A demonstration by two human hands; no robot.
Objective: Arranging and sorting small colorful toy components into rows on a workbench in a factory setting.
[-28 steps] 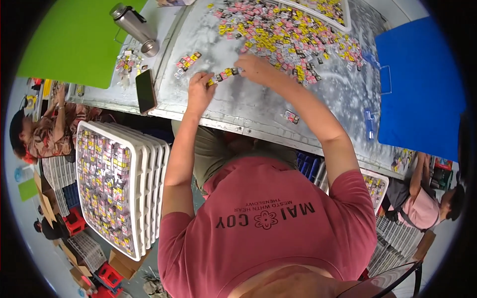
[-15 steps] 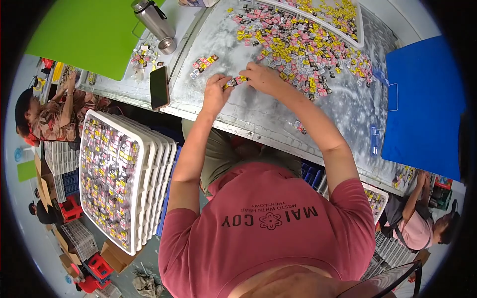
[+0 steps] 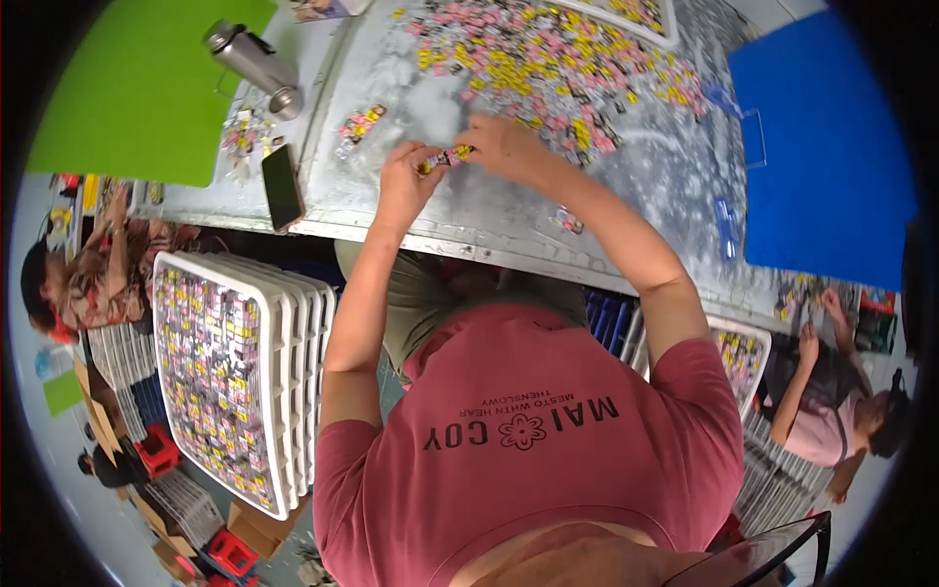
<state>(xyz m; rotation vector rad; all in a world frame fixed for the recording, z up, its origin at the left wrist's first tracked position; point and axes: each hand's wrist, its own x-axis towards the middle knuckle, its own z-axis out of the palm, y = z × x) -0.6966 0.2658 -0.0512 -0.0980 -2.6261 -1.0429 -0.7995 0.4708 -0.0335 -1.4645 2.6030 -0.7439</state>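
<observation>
Big metal worktop, a heap of small coloured pieces sprawled across it, and the left hand and right hand have edged closer together, packing tighter, I'd say! Fingers nearly closed, they pinch opposite ends of a short row of pieces between them; raised or resting, can't tell.

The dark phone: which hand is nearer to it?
Left: the left hand is to the right of the phone, at the left end of a row of small pieces; the right hand is farther right, at its other end.
</observation>
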